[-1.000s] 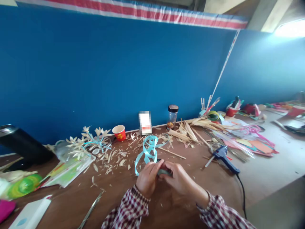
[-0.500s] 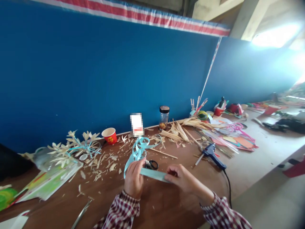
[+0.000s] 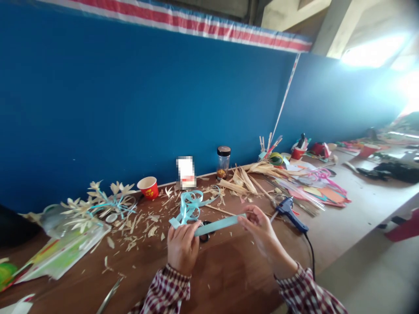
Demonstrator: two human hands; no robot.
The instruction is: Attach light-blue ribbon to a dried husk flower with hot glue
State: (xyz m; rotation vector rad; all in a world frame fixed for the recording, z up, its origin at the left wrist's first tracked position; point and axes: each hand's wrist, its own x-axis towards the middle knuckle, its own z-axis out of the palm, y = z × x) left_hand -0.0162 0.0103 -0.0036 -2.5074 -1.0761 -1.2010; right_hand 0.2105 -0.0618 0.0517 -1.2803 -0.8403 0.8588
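A light blue ribbon [image 3: 218, 225] is stretched between my two hands above the brown table [image 3: 235, 270]. My left hand [image 3: 182, 249] pinches it near its curled, looped part [image 3: 190, 203]. My right hand [image 3: 262, 231] pinches the straight end, raised a little higher. Black-handled scissors [image 3: 205, 230] lie on the table just behind the ribbon, partly hidden by it. Both sleeves are red-and-white checked.
A blue glue gun [image 3: 289, 211] with a black cord lies right of my hands. Straw flowers [image 3: 98, 203], a red paper cup [image 3: 148, 187], a glass jar [image 3: 223, 162], dried husks [image 3: 252, 178] and coloured paper [image 3: 321, 188] crowd the back. Straw shavings are scattered on the left.
My hands, held together a second ago, have drawn apart and pulled a straight length of ribbon out between them. The right hand has risen. The view has swung rightward.
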